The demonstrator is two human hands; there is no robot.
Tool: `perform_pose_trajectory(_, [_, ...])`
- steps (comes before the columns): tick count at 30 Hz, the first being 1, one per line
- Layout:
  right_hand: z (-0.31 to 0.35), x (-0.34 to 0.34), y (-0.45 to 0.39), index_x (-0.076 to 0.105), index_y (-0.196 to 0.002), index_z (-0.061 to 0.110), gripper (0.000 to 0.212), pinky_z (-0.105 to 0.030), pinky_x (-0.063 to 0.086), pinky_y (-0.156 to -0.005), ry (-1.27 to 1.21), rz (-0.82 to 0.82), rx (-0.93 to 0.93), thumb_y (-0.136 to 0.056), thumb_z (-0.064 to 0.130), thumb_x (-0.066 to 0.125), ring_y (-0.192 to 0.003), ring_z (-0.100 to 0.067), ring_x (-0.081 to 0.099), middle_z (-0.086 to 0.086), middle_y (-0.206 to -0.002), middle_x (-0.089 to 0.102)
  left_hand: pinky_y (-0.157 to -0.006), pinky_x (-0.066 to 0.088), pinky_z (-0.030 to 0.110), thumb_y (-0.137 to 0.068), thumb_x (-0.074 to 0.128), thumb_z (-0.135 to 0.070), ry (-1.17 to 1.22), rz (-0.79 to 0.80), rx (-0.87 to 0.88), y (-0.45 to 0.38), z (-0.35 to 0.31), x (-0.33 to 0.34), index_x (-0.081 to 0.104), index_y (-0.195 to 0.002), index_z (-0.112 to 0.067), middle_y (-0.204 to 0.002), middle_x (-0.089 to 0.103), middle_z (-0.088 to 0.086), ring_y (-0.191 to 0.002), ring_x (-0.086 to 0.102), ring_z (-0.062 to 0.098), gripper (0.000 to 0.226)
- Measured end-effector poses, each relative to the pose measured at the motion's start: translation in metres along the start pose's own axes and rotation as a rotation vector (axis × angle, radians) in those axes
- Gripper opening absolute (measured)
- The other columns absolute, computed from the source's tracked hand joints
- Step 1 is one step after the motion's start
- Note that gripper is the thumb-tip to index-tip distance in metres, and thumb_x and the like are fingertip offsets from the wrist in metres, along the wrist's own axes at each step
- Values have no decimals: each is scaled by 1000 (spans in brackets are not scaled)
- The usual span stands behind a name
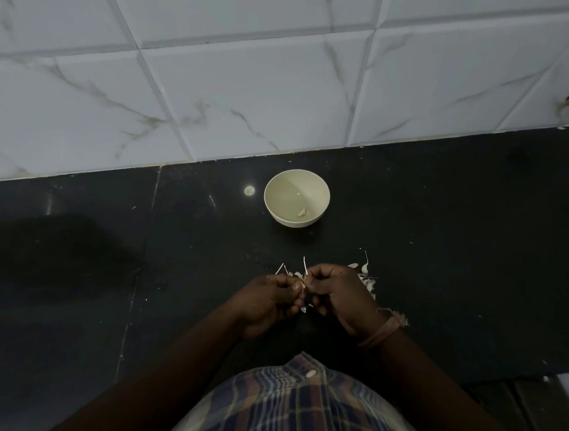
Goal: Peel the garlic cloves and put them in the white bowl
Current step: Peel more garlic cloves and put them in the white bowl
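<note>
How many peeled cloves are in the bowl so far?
1. A single small pale peeled garlic clove lies on the floor of the round white bowl, toward its near side. The near wall could hide another.

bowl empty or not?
Not empty: the upright bowl holds one small pale piece near its front wall, likely a peeled clove.

head-worn view, facing down and forward, close over dark counter (436,253)

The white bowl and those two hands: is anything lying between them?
Mostly bare dark counter, seen from the head camera. Only scattered garlic skins lie just beyond the hands, well short of the white bowl.
</note>
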State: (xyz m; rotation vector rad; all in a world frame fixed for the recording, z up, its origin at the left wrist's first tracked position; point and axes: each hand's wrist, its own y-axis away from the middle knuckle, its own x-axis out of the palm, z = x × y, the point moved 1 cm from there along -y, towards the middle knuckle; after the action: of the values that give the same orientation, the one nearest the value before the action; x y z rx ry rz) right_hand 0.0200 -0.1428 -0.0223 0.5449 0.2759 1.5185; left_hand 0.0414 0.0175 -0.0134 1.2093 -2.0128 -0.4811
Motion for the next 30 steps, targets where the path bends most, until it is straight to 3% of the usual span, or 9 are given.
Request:
perform_pose_trajectory(4, [5,3,-1,68,-82,5,13,-23,40,-40,-25,-55,-22,-94,2,64,-50,-16,53,-9,-65,64,-65,57,18,-100,53,0,46,2,22,1,3,2,67,-97,-2,-80,69,7,-70,66,9,15])
perform_pose_trajectory(8, [3,2,-2,72,-90,0,9,-32,55,-56,-15,-156,-68,-94,3,65,-62,-24,65,-15,-74,71,-67,60,23,-99,55,2,161,-104,87,-1,1,0,68,-94,-2,-90,75,13,-77,74,15,14])
perform_pose_trajectory(13, [-1,5,1,72,-89,4,31,-37,59,-60,166,-230,-98,-93,-6,43,-63,-29,70,-17,-79,75,-70,61,24,-95,61,2,234,-164,141,-4,3,1,69,-100,-3,-94,74,15,-76,73,15,11])
perform_pose_trajectory(18, [2,2,1,69,-93,14,12,-43,63,-62,245,-326,-160,-99,19,59,-73,-26,74,-8,-84,74,-72,61,26,-94,65,-1,288,-168,137,-2,2,1,69,-103,-1,-99,76,17,-89,76,21,10])
perform_pose_trajectory(20, [4,3,3,69,-89,13,18,-45,63,-62,270,-321,-197,-98,27,63,-71,-26,73,-8,-80,73,-73,61,27,-93,65,-1,282,-170,161,-2,2,1,68,-102,0,-99,76,17,-90,76,23,9])
perform_pose_trajectory(23, [8,7,4,72,-88,15,12,-37,61,-61,296,-302,-262,-96,20,66,-72,-22,72,-5,-80,73,-73,62,27,-91,67,0,260,-200,222,-3,1,1,68,-98,-2,-93,76,16,-85,76,22,7])
perform_pose_trajectory(26, [9,11,4,74,-89,20,11,-26,55,-62,322,-277,-282,-93,12,67,-67,-8,68,3,-77,73,-73,61,26,-89,69,2,242,-223,269,-4,1,1,69,-96,-1,-93,76,17,-81,75,21,9])
perform_pose_trajectory(30, [10,15,6,74,-85,18,11,-25,49,-53,296,-265,-238,-92,13,68,-52,-8,61,3,-63,68,-76,62,26,-84,71,3,222,-232,298,-4,4,0,70,-94,-1,-91,75,17,-81,73,21,10])
